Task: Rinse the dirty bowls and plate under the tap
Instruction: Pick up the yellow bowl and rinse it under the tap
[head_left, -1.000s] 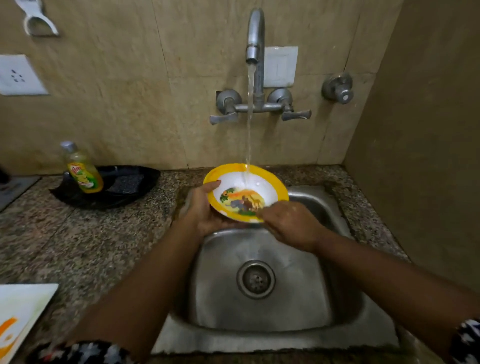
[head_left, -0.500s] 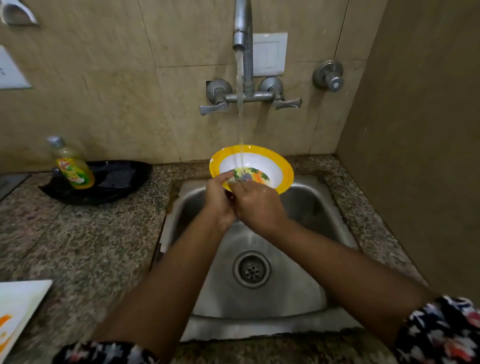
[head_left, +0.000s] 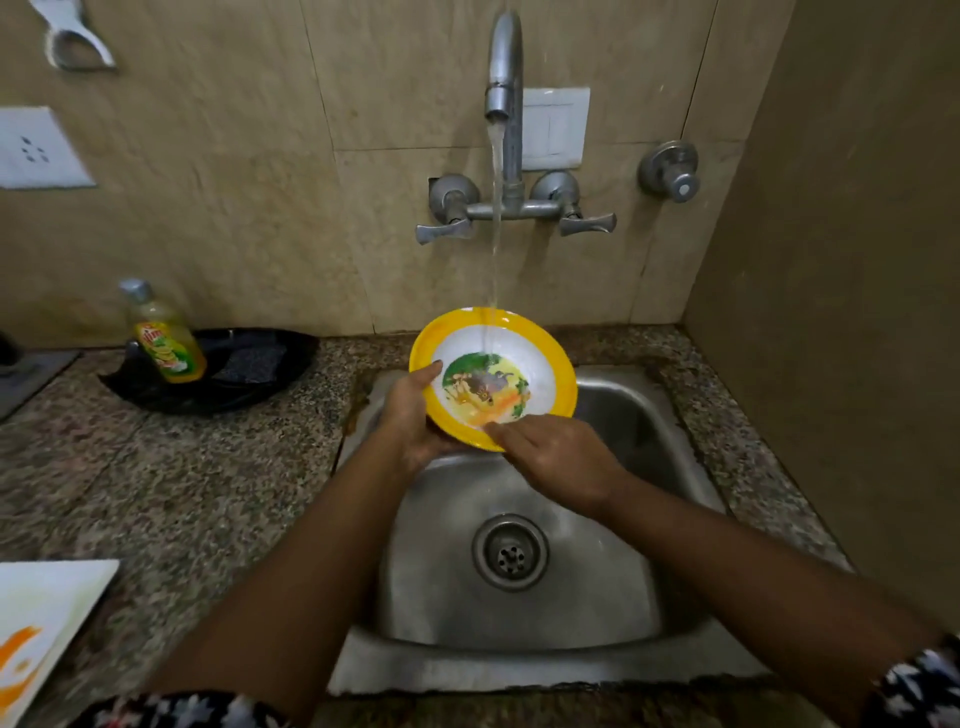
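1. The round, yellow-rimmed white plastic bowl with a cartoon animal picture in its middle (head_left: 493, 376) is held above the back left part of the stainless steel sink (head_left: 639, 415), tilted so its inside faces the camera.
2. A thin stream of water (head_left: 496, 218) falls from the grey metal wall tap (head_left: 505, 67) and lands on the bowl's far inner side, just inside the rim.
3. The left hand (head_left: 415, 415) grasps the bowl from the left and beneath, thumb lying over the rim and the other fingers hidden under it.
4. The right hand (head_left: 558, 457) lies at the bowl's near edge, its forefinger stretched out and touching the inside near the rim; the remaining fingers are loosely bent (whether they also catch the rim cannot be told).
5. The round sink drain (head_left: 510, 552) lies below both forearms.
6. On the speckled granite counter (head_left: 182, 493) to the left stands a yellow dish-soap bottle with a grey cap (head_left: 163, 338), on a black tray (head_left: 270, 384).
7. A white plate with orange smears (head_left: 41, 623) lies at the lower left edge, well apart from the sink.
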